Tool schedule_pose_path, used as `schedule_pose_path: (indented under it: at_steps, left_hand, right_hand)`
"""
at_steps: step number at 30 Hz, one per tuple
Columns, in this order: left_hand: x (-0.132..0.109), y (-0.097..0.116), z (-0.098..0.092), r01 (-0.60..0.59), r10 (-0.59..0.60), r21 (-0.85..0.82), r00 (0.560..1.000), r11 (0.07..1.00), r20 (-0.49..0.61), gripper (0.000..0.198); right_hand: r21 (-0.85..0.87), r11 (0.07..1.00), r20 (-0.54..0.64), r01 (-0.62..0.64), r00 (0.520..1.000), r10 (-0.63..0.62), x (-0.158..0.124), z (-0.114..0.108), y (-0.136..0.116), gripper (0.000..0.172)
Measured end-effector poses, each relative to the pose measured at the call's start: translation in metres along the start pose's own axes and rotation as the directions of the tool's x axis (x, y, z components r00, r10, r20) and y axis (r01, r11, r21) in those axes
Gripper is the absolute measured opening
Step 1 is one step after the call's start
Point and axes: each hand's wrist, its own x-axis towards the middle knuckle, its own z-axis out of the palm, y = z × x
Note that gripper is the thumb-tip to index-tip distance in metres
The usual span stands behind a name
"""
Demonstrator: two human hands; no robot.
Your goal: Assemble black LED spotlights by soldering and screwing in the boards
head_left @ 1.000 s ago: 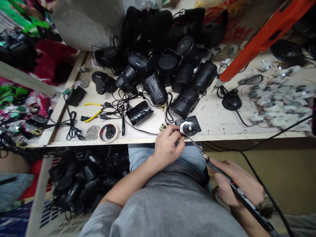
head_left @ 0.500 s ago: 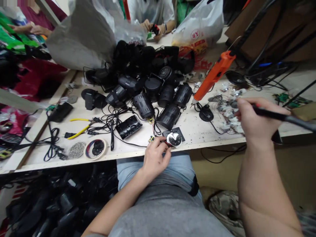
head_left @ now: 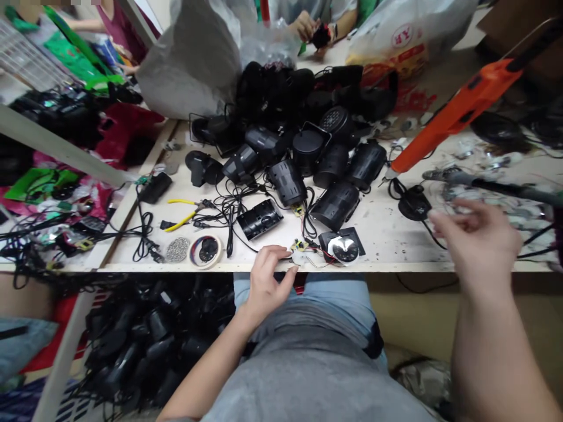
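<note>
At the table's front edge, my left hand point(head_left: 269, 280) has thumb and fingers apart beside a small white part point(head_left: 299, 258) with thin wires. Right of it lies a round silver-and-black disc point(head_left: 345, 248) on a dark square piece. A small yellow-green board point(head_left: 299, 245) sits just behind the white part. My right hand point(head_left: 479, 243) is raised at the right, blurred, with its fingers curled; nothing can be made out in it. Beyond it lies a black-handled tool point(head_left: 492, 186). An orange electric screwdriver point(head_left: 457, 120) hangs tilted, its tip near a black round base point(head_left: 414, 203).
Black cylindrical housings point(head_left: 334, 205) are heaped mid-table. Yellow-handled pliers point(head_left: 181, 214), a tape roll point(head_left: 205, 252) and a dish of screws point(head_left: 177, 249) are at the left. Across the table a person's hands point(head_left: 305, 26) hold a dark part. Plastic bags stand behind the heap.
My right hand has let go of the black-handled tool, which now lies among the parts at the right. My left hand's fingers have come away from the disc. The view has shifted left.
</note>
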Motion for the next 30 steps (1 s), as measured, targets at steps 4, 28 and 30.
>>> schedule_pose_path:
  at_steps: [4, 28, 30]
  left_hand:
    - [0.008, 0.004, 0.003, -0.061, 0.057, 0.044, 0.996, 0.997, 0.07, 0.023]
    - [0.058, 0.023, 0.048, 0.026, 0.069, -0.253, 0.93, 0.967, 0.36, 0.069]
    - [0.062, 0.022, 0.045, 0.091, 0.032, -0.309, 0.928, 0.947, 0.372, 0.074]
  right_hand:
    - [-0.008, 0.997, -0.028, 0.081, 0.996, -0.081, -0.085, -0.006, -0.038, 0.011]
    - [0.315, 0.948, 0.316, 0.044, 0.937, -0.148, -0.115, 0.03, -0.062, 0.024]
    - [0.326, 0.941, 0.304, 0.091, 0.933, -0.195, -0.111, 0.03, -0.067, 0.025]
